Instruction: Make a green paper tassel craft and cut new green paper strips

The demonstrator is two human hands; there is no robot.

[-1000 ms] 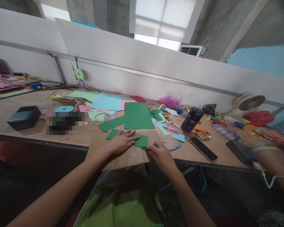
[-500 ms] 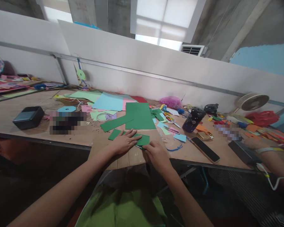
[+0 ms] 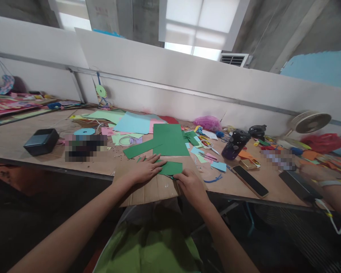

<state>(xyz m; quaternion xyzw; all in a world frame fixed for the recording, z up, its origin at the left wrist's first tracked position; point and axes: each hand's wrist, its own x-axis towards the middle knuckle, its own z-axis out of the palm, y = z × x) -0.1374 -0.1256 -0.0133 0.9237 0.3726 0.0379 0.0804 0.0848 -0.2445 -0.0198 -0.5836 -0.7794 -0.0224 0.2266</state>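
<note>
A small green paper piece [image 3: 173,168] lies on a cardboard sheet [image 3: 147,192] at the table's front edge. My left hand [image 3: 149,168] presses flat on its left part, fingers outstretched. At its lower right edge, the fingers of my right hand [image 3: 189,184] are closed in a pinch. A thin dark sliver shows beside those fingertips, but what they hold is mostly hidden. Just beyond, a large green sheet [image 3: 170,140] lies flat, with a green paper strip [image 3: 140,148] touching its left side.
To the right are a dark tumbler [image 3: 235,145], a phone [image 3: 250,181], paper scraps and a black box [image 3: 298,186]. A co-worker's forearm [image 3: 337,193] reaches in there. Another black box [image 3: 41,141] stands left. Pale blue paper [image 3: 132,122] lies behind.
The view has shifted slightly, moving the scene a little to the right. My left hand now covers more of the small green piece's left end. My right hand stays at its lower edge.
</note>
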